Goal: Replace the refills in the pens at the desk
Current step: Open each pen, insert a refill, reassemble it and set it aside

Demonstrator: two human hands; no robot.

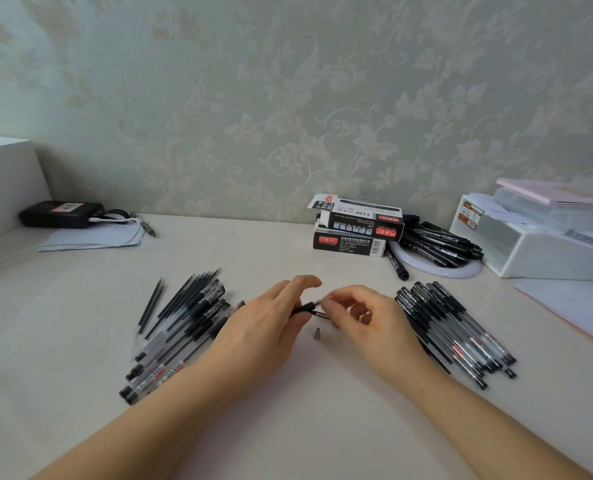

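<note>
Left hand (260,327) grips pen (305,307), right hand (361,317) pinches refill (321,315); tip (317,333) off. Next: probably seat refill, refit tip.

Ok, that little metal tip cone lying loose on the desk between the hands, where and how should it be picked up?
Pinch the tip cone across its wider base, coming straight down from above. It appears to stand on that base with the point up, apart from both hands, so the narrow top would probably slip. The right hand is nearer and approaches from the open right side; the left hand holds the pen.
</note>
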